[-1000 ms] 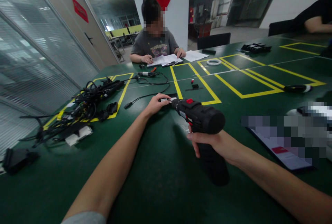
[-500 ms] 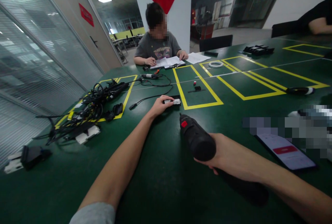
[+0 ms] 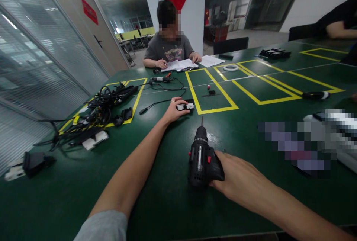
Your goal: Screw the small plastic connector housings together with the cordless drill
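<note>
My left hand (image 3: 174,110) is closed on a small black-and-white part (image 3: 189,106), which rests on the green table (image 3: 156,196) just left of a yellow tape rectangle. What exactly the part is, I cannot make out. In my right hand (image 3: 231,172) is a black cordless drill (image 3: 199,159) with red buttons. It lies on its side, low over or on the table, and its long thin bit points away from me. The bit's tip is apart from the part, a little nearer to me and to the right.
A tangle of black cables (image 3: 104,107) spreads at the left, near a black-and-white block (image 3: 26,166). Across the table a person (image 3: 171,45) sits over papers (image 3: 178,65). A white tape roll (image 3: 230,68) and a dark-handled tool (image 3: 315,95) lie to the right.
My right hand has brought the drill down and nearer to me, turning it onto its side, its bit now pointing forward. My left hand stays at the small part, its fingers slightly shifted.
</note>
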Tool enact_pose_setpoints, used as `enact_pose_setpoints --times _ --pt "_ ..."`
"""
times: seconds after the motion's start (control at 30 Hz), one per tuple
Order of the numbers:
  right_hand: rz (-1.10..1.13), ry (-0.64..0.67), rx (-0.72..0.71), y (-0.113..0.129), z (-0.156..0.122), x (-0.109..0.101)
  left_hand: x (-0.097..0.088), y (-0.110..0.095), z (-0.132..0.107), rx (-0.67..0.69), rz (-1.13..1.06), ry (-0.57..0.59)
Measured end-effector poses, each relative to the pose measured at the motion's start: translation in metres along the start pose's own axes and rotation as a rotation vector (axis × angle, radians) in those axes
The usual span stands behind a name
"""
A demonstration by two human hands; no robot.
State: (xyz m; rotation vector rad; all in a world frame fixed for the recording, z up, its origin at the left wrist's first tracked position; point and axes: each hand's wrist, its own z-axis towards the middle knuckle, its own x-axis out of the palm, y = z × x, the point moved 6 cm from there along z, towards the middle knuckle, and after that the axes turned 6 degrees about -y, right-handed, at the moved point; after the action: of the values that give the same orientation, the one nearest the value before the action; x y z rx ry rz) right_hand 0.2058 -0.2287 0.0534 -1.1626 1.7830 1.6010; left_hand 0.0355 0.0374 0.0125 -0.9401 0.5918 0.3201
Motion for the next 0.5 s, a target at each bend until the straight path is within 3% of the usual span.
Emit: enact_pose_setpoints --times 0.2,0.3,0.4,0.5 --pt "-0.163 -0.027 0.042 0.008 -0.004 0.012 0.0 -0.002 -0.002 0.001 0.022 -0.034" --pt "-0.267 -0.102 0.028 0.013 -0.007 0.014 -0.001 -0.005 -0.003 0.004 0.017 -0.038" --pt "-0.267 -0.241 -0.061 0.024 -0.015 0.004 -0.002 -0.007 -0.002 0.01 0.016 -0.038" --pt "0.005 -0.365 -0.276 0.036 -0.035 -0.011 -0.002 -0.006 -0.002 0.021 0.011 -0.035"
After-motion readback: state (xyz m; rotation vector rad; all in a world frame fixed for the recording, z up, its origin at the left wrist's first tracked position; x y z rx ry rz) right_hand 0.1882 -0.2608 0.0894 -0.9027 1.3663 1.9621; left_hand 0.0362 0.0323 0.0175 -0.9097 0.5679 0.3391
